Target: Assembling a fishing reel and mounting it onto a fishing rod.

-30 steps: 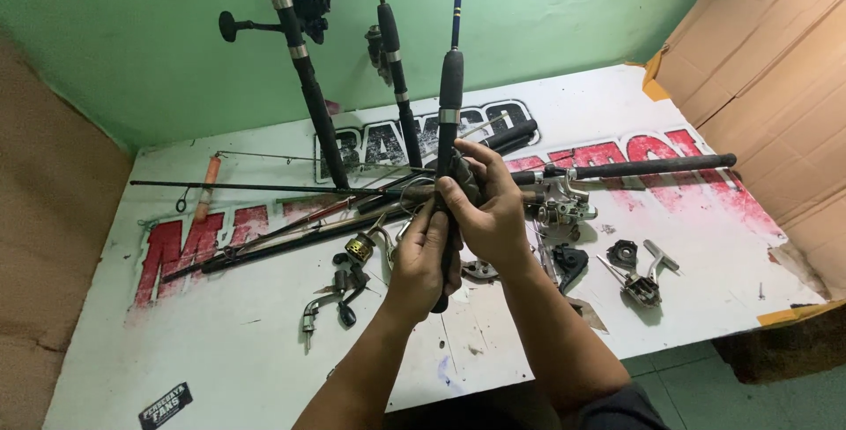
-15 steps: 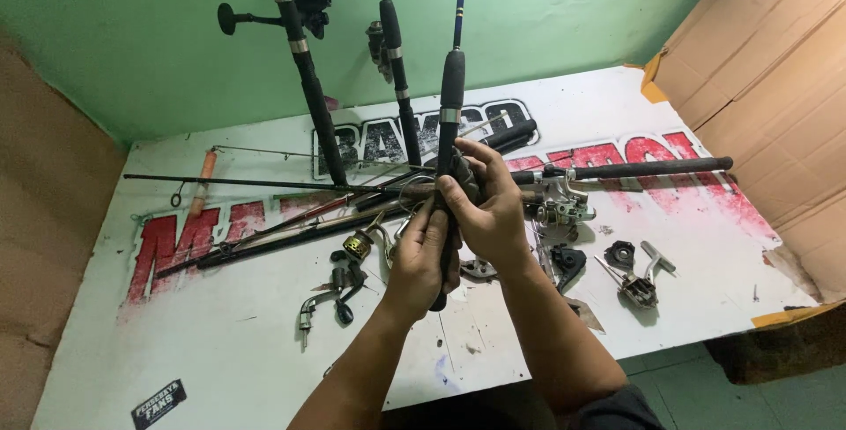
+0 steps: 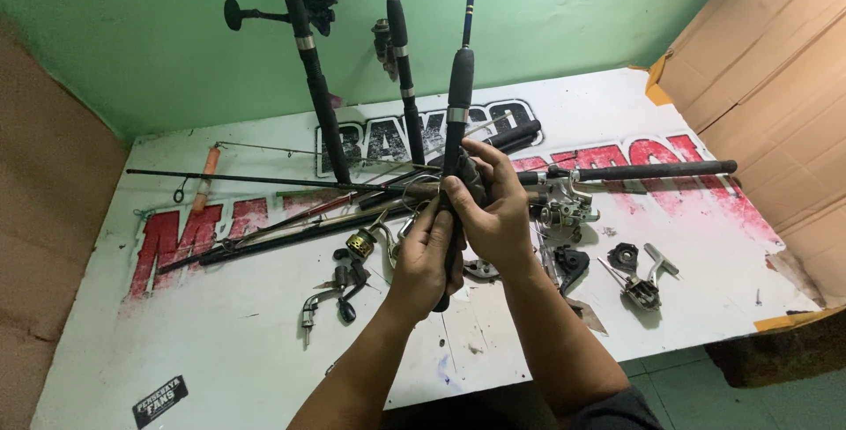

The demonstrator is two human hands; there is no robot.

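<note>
A black fishing rod [image 3: 459, 86] with a blue upper section stands upright in front of me, held at its reel seat. My left hand [image 3: 425, 258] grips the lower part of its handle. My right hand [image 3: 495, 210] wraps around the seat just above, fingers curled on it. Below the hands the rod's butt end hangs over the white table [image 3: 220, 342].
Two more rods [image 3: 310, 69] with reels lean against the green wall. Several rods [image 3: 264, 181] lie across the table. Loose reel parts [image 3: 639, 276], a reel body [image 3: 564, 205] and a crank handle [image 3: 322, 302] lie around. Cardboard [image 3: 767, 86] stands at right.
The hands keep hold of the upright rod; my fingers shifted slightly on the seat. The view drifted a little.
</note>
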